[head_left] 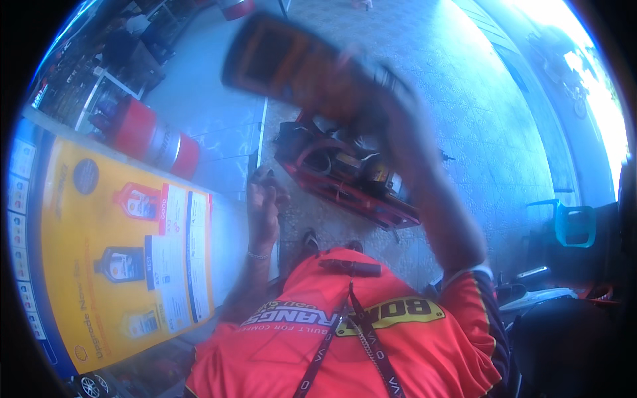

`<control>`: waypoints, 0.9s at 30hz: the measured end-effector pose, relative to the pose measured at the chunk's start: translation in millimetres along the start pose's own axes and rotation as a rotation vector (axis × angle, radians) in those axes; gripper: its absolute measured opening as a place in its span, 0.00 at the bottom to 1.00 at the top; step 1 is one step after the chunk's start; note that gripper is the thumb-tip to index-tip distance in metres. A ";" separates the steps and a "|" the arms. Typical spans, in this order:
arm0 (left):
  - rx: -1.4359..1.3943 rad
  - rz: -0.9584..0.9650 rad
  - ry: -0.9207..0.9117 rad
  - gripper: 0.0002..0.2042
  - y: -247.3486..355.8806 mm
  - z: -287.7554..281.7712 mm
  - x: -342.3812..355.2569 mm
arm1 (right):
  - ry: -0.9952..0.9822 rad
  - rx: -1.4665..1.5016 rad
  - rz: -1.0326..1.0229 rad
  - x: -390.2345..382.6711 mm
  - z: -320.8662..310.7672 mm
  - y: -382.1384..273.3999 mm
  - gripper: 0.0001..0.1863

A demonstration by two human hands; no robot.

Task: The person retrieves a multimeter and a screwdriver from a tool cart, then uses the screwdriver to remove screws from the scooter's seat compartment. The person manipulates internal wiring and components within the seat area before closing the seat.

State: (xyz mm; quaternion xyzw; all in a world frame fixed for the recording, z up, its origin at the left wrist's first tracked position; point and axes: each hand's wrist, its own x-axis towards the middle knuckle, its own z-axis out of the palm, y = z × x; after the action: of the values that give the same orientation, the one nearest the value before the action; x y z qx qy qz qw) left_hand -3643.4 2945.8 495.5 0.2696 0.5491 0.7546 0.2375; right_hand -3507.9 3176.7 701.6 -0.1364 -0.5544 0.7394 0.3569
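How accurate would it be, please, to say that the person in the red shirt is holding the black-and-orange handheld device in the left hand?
Not quite: the head view shows the black-and-orange handheld device in the right hand, not the left hand. The person does wear a red shirt.

A big yellow poster (pixel 73 245) is near a red and gray drum (pixel 159 140), with a blue-green chair (pixel 576 227) far off right.
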 end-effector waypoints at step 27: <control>-0.179 -0.234 -0.204 0.23 17.4 75.1 -29.0 | -0.399 -1.132 -0.304 -96.8 -27.7 70.4 0.11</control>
State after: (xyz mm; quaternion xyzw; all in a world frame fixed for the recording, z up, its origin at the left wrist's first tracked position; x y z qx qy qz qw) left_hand -3572.8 2974.5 526.8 0.2570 0.4802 0.7365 0.4013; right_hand -3449.3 3121.9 608.6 -0.0832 -0.9300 0.2826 0.2199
